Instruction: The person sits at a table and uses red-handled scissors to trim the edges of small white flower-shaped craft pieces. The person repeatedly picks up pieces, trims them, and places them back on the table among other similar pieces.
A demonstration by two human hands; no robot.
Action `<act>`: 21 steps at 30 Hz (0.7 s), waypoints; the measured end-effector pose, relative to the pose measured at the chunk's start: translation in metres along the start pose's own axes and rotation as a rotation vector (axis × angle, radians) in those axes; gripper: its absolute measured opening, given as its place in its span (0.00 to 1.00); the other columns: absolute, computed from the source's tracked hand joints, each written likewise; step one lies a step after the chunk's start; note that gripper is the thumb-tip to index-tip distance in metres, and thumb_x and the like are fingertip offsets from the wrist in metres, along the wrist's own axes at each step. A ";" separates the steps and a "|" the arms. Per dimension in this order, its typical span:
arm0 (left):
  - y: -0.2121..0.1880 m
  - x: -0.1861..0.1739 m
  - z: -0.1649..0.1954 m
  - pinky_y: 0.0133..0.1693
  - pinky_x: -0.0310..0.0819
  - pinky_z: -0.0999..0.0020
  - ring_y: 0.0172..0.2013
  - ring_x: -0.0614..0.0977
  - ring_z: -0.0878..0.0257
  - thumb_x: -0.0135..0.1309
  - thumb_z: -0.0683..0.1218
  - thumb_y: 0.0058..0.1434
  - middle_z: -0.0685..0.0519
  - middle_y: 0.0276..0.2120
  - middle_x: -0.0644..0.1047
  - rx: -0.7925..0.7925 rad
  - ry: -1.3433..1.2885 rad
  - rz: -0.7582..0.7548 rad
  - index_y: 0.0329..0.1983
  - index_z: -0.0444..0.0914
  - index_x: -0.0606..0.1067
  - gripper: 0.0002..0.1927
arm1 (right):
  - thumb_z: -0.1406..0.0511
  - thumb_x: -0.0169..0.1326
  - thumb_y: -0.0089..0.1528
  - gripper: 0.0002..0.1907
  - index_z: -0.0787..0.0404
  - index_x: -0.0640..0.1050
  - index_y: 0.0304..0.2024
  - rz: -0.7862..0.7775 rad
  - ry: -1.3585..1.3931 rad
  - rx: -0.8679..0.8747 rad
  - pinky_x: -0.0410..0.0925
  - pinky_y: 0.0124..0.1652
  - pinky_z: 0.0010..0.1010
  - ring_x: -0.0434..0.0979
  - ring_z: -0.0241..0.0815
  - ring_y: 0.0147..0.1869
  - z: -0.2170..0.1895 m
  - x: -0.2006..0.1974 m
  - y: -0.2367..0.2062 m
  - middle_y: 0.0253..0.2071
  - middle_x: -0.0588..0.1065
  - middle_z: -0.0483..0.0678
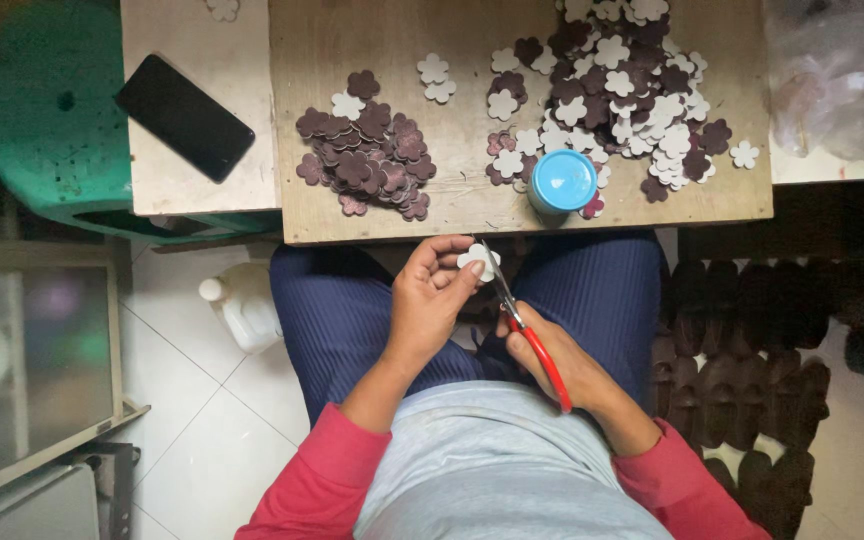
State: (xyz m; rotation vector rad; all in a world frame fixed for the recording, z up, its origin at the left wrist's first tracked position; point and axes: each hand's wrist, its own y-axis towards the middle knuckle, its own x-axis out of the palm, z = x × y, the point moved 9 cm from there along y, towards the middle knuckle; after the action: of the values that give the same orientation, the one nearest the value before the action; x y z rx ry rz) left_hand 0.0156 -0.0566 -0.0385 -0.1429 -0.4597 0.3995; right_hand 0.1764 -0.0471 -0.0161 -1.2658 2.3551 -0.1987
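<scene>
While a white flower cutout [478, 261] is pinched in the left hand [430, 295] over the lap, scissors [522, 325] gripped in the right hand [552, 355] are pointed up-left, blade tips touching its right edge.

A bare wooden board [452, 215] serves as the work surface. On its left part lies a heap of dark maroon flower-shaped cut-outs [364, 160]; on its right part spreads a larger mixed heap of white and maroon flower shapes [617, 95]. A round light-blue lidded container [562, 183] stands near the front edge. Just left, a pale tabletop [167, 180] carries a black phone [184, 117].
</scene>
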 end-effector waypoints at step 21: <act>0.002 0.000 -0.018 0.39 0.82 0.75 0.36 0.84 0.67 0.58 0.38 0.64 0.50 0.42 0.80 -0.044 -0.042 -0.015 0.52 0.33 0.71 0.15 | 0.52 0.43 0.68 0.18 0.60 0.69 0.43 0.008 0.121 0.070 0.66 0.30 0.32 0.66 0.38 0.29 0.023 0.004 0.000 0.28 0.66 0.47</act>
State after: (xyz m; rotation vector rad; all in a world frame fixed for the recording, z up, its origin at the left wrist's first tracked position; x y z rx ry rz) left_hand 0.0227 -0.0555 -0.0552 -0.1736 -0.5103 0.3786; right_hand 0.1845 -0.0482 -0.0376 -1.2430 2.4314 -0.3610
